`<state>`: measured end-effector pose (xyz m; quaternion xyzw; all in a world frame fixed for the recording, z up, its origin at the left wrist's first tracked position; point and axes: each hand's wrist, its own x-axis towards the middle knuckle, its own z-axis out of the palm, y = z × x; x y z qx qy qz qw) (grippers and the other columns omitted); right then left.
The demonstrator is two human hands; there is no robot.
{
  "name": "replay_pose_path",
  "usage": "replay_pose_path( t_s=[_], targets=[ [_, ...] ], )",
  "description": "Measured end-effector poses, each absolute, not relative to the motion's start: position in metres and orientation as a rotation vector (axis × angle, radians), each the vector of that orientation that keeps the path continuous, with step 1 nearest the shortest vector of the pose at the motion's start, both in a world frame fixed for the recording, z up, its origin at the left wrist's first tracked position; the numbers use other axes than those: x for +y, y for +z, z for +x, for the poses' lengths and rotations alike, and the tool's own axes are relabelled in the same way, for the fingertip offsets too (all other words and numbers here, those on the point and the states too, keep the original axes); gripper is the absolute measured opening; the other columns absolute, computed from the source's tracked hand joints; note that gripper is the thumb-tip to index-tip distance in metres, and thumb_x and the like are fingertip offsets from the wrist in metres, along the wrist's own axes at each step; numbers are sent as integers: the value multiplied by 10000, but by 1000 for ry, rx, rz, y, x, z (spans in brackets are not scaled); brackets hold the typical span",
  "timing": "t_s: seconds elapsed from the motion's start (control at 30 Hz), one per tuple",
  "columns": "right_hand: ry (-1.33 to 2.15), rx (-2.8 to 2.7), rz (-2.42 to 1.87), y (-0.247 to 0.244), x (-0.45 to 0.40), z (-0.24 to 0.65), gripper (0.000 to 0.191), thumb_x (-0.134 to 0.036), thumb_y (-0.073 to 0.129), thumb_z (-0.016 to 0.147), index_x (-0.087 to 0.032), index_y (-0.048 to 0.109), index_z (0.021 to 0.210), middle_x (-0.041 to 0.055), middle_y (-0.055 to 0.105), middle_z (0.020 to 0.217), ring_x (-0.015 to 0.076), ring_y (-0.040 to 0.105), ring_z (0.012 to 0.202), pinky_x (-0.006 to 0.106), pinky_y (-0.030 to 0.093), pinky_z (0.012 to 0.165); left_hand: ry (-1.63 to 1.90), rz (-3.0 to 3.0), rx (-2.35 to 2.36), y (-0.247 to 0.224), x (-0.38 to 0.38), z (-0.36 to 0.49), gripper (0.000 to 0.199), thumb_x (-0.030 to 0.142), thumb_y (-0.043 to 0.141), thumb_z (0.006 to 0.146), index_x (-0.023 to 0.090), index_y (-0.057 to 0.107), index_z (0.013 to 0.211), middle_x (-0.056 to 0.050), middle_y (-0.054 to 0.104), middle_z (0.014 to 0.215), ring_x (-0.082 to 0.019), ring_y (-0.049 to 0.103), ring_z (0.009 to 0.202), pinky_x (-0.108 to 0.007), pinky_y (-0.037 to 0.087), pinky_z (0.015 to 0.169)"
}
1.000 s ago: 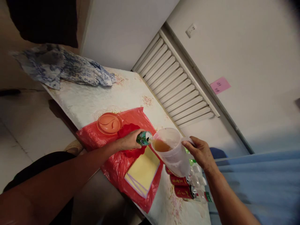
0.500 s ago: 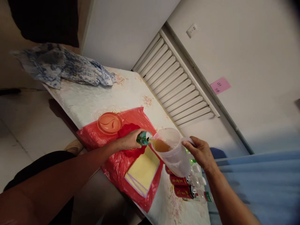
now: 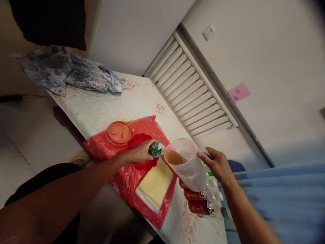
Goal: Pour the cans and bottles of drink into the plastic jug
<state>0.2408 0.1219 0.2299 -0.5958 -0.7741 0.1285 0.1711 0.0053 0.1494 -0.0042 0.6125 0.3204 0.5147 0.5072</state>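
My left hand is wrapped round a green drink can, tipped so its opening faces the jug. A thin amber stream runs from the can over the rim of a translucent plastic jug. Amber liquid shows inside the jug, which leans toward the can. By its handle the jug is held in my right hand, fingers closed. Below the can lie a red plastic bag and a folded yellow cloth. Part of a red scalloped item shows behind my left hand.
An orange round dish sits on the red bag. Red cans and clear bottles stand close below the jug. A blue-white patterned cloth lies at the table's far end. A radiator lines the wall; a blue curtain hangs at right.
Both hands keep nearly the same place, the can still tipped at the jug's rim with liquid running. The view has shifted only very slightly.
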Motion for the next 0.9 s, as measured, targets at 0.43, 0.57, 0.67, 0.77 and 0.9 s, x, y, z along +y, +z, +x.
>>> replay_pose_path(
  t_s=[0.43, 0.57, 0.67, 0.77, 0.9],
  targets=[
    [376, -2191, -1703, 229, 123, 241, 507, -611, 688, 747, -209, 430, 577, -60, 305, 571, 95, 300, 542, 237, 227, 478, 1287, 1480, 779, -7, 150, 7, 608, 147, 689, 595, 219, 569, 1186, -60, 654, 1149, -251, 631, 1030, -343, 501, 854],
    [383, -2183, -1703, 229, 123, 240, 505, -615, 688, 739, -208, 438, 575, -59, 305, 571, 96, 301, 542, 239, 231, 481, 1280, 1475, 782, -7, 150, 7, 612, 146, 686, 595, 220, 569, 1190, -58, 655, 1148, -252, 630, 1032, -341, 502, 849],
    [376, -2197, -1703, 229, 123, 240, 499, -609, 686, 742, -206, 443, 576, -59, 308, 571, 96, 301, 544, 239, 231, 483, 1286, 1469, 771, -7, 150, 7, 606, 139, 685, 595, 225, 571, 1184, -58, 657, 1147, -248, 629, 1030, -334, 500, 847],
    [365, -2207, -1700, 229, 123, 240, 495, -605, 682, 748, -206, 444, 576, -59, 309, 572, 96, 302, 545, 238, 231, 484, 1284, 1475, 770, -9, 150, 7, 598, 141, 685, 598, 219, 572, 1180, -61, 656, 1140, -247, 632, 1020, -333, 500, 839],
    [364, -2211, -1707, 228, 123, 241, 494, -604, 681, 752, -206, 448, 576, -59, 313, 571, 96, 304, 544, 237, 235, 482, 1277, 1493, 777, -10, 151, 8, 586, 150, 689, 603, 203, 572, 1174, -66, 650, 1149, -246, 627, 1033, -329, 497, 843]
  ],
)
